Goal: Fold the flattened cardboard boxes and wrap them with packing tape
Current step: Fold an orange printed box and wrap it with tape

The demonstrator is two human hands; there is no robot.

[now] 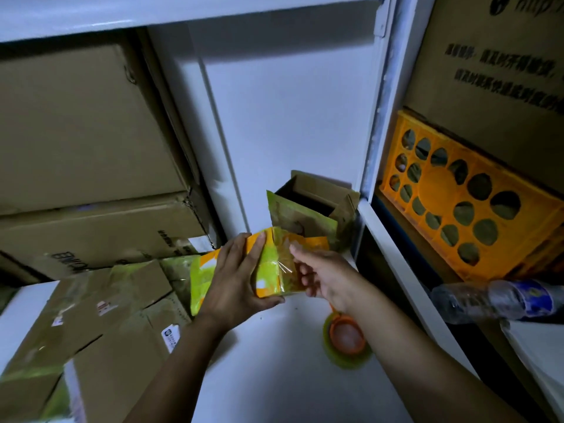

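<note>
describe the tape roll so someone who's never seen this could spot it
Look at the white shelf surface between the piled cardboard boxes on the left and the orange crate on the right. The tape roll lies flat on it, just nearer the person than the right hand. It is the only round thing there: an orange core ringed in yellow-green.

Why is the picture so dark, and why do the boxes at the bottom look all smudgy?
Head view: dim light, with shadow across the top of the back wall; the cartons at lower left and the tape roll are blurred; clear tape on the small box in the left hand shows slight glare; the wide lens bends the shelf post.
</note>
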